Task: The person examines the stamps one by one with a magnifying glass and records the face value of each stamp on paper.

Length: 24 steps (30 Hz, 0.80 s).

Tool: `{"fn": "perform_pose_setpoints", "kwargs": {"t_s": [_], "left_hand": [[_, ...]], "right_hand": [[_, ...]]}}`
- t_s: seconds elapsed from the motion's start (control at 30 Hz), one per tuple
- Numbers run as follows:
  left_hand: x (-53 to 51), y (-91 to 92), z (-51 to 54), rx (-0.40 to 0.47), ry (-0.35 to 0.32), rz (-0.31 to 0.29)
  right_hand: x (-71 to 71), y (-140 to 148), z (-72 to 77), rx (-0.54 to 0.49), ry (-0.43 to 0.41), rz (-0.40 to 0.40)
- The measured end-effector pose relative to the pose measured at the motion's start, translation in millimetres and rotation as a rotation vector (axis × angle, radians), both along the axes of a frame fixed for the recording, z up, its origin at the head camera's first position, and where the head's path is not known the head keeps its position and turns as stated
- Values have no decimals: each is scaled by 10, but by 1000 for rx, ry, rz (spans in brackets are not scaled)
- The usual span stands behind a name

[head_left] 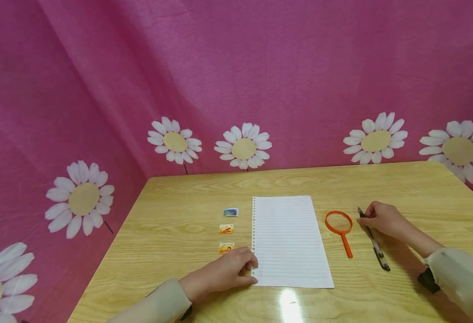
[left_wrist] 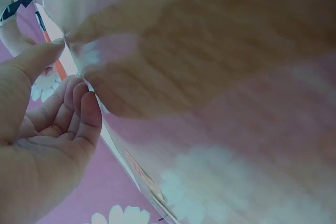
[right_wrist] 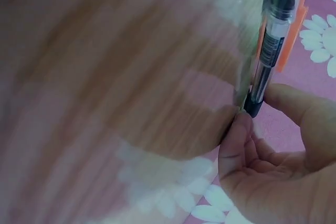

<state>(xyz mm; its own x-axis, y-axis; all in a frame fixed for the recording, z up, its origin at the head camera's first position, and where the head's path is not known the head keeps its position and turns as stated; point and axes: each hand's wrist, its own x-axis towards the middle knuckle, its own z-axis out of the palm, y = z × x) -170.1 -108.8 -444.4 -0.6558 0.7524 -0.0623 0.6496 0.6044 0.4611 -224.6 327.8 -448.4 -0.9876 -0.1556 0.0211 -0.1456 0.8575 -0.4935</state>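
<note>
A sheet of white lined paper (head_left: 286, 242) lies on the wooden table. My left hand (head_left: 230, 271) rests at its lower left edge, fingertips and thumb touching down with a gap between them. A black and clear pen (head_left: 375, 244) lies to the right of the paper. My right hand (head_left: 386, 220) holds the pen near its upper end between thumb and fingers; in the right wrist view the pen (right_wrist: 270, 45) stands between thumb and fingertips. Between paper and pen lies an orange magnifying glass (head_left: 346, 244).
Left of the paper, a blue stamp-like picture (head_left: 231, 212) and two yellow ones (head_left: 226, 229) form a column, the nearest by my left hand. A pink cloth (head_left: 260, 80) with white flowers hangs behind the table (head_left: 172, 197) and at its left.
</note>
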Motion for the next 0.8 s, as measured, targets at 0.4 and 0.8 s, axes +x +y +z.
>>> {"fn": "perform_pose_setpoints", "kwargs": {"t_s": [0.4, 0.8], "left_hand": [[23, -9, 35, 5, -33, 1], [23, -12, 19, 17, -39, -4]], "right_hand": [[46, 23, 21, -55, 26, -49], [99, 69, 12, 80, 458, 205]]}}
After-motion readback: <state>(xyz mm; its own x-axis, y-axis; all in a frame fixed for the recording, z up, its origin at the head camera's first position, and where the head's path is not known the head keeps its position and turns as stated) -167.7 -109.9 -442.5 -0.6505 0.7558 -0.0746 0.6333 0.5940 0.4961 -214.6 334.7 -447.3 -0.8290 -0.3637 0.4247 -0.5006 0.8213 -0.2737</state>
